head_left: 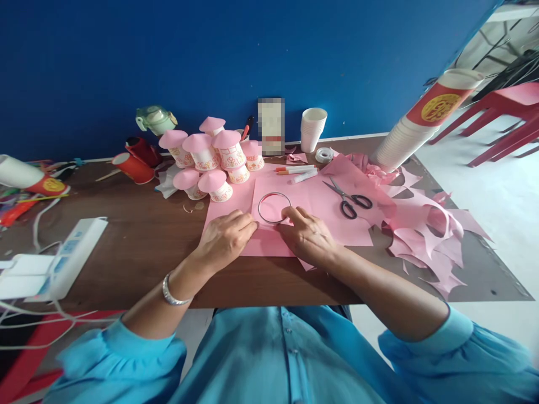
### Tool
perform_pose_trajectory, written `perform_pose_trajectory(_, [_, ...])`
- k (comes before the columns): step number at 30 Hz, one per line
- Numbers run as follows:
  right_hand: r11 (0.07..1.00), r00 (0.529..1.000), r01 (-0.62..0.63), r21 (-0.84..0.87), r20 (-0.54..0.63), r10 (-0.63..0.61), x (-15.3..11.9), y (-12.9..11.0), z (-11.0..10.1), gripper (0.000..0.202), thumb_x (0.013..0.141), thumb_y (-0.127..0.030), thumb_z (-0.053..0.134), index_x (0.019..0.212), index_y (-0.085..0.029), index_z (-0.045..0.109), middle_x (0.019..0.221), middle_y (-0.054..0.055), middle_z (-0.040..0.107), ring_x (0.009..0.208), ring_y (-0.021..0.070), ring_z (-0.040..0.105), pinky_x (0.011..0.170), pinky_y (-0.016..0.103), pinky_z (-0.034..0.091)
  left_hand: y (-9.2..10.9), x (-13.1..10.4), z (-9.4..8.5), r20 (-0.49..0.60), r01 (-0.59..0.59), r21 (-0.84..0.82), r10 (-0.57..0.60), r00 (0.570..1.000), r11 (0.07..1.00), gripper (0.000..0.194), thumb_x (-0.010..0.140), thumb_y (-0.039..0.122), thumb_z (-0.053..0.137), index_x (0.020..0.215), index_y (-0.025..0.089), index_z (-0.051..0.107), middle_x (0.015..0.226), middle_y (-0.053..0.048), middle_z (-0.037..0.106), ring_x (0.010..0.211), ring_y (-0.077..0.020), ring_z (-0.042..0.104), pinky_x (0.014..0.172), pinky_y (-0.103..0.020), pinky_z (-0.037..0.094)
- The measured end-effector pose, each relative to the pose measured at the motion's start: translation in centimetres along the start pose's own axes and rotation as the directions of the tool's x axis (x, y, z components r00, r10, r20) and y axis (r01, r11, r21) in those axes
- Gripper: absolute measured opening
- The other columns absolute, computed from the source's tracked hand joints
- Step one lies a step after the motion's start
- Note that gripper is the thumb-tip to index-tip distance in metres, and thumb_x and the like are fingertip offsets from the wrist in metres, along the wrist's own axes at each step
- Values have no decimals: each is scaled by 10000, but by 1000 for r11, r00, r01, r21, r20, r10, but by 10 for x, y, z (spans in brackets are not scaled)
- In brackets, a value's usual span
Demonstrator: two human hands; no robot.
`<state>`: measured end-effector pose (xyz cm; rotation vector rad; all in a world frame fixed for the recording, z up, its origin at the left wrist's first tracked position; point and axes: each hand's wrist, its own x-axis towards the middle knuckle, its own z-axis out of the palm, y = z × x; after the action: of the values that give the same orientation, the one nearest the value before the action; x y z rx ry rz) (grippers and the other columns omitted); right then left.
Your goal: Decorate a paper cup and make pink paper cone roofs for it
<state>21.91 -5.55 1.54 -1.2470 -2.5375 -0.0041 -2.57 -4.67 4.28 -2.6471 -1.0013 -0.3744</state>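
Observation:
A thin silver ring (274,208), like a bangle, stands or lies on a sheet of pink paper (263,196) in front of me. My right hand (308,237) is closed, with thumb and forefinger on the ring's right side. To the left, my left hand (229,235) is closed too, its fingertips pressed at the pink sheet just below the ring. Whether paper is pinched between those fingers is partly hidden. Black-handled scissors (347,200) lie half open on pink paper to the right. Markers (297,171) lie beyond the ring.
Several paper cups with pink cone roofs (221,148) stand at the back left. Cut pink scraps (425,224) heap up on the right, beside a leaning cup stack (421,123). Another cup stack (313,132) and a tape roll (324,155) stand near the wall. A power strip (78,255) lies left.

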Motion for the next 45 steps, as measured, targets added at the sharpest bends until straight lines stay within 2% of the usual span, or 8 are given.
perform_pose_trajectory(8, [995,994,95,-40,-45,-97,-2,-3,14,266,1016,-174,581,812,-188,751,1104,100,699,864,204,585,622,298,406,1,-11,5,-102,-32,7,32,994,999,297,993,121,587,705,190,574,719,-13,598,720,-172,553,623,-311,407])
perform_pose_trajectory(13, [995,988,86,52,-130,-79,-3,1,14,280,1017,-405,645,909,-181,774,1106,116,691,897,209,637,662,308,487,3,-22,9,-107,-77,-4,76,991,997,215,978,94,617,780,177,637,745,-6,615,725,-169,560,619,-316,403])
perform_pose_trajectory(15, [994,982,85,69,-177,-71,-2,3,13,282,1028,-408,627,940,-180,770,1113,121,687,911,202,652,682,302,506,5,-28,10,-116,-97,-8,96,989,995,177,982,97,618,828,173,658,773,-5,637,731,-166,573,615,-320,400])
perform_pose_trajectory(18, [980,961,184,73,-225,-163,-2,4,16,271,1053,-352,585,936,-173,752,1113,120,693,892,185,652,692,289,513,5,-36,12,-119,-118,-6,116,986,993,141,994,120,619,873,170,670,807,-7,665,729,-160,591,616,-324,409])
perform_pose_trajectory(23, [938,920,347,21,-202,-336,-2,-1,24,250,1038,-202,564,831,-175,701,1139,105,723,817,172,617,679,304,488,2,-50,14,-70,-66,-49,62,996,997,181,989,115,625,821,174,657,817,-7,676,724,-150,592,605,-318,413])
perform_pose_trajectory(29, [932,919,358,56,-198,-341,-3,1,19,214,1042,-204,568,874,-176,697,1154,102,748,840,174,631,685,303,487,0,-58,11,-57,-56,-76,52,997,996,215,994,104,606,805,179,676,785,-3,674,711,-149,587,610,-312,404])
perform_pose_trajectory(38, [906,899,421,38,-152,-412,-3,3,15,200,1061,-160,507,924,-166,653,919,79,741,778,186,605,680,321,457,-13,-53,-2,-66,-1,-102,-5,998,995,179,1026,184,591,911,191,729,828,1,719,739,-135,658,622,-278,445])
perform_pose_trajectory(45, [901,903,428,75,-84,-422,-5,7,14,203,999,-27,485,1006,-152,645,916,85,720,815,206,590,719,322,449,-26,-48,-5,145,9,-145,13,989,989,199,1008,285,633,872,203,754,860,-7,733,690,-145,664,585,-275,442])
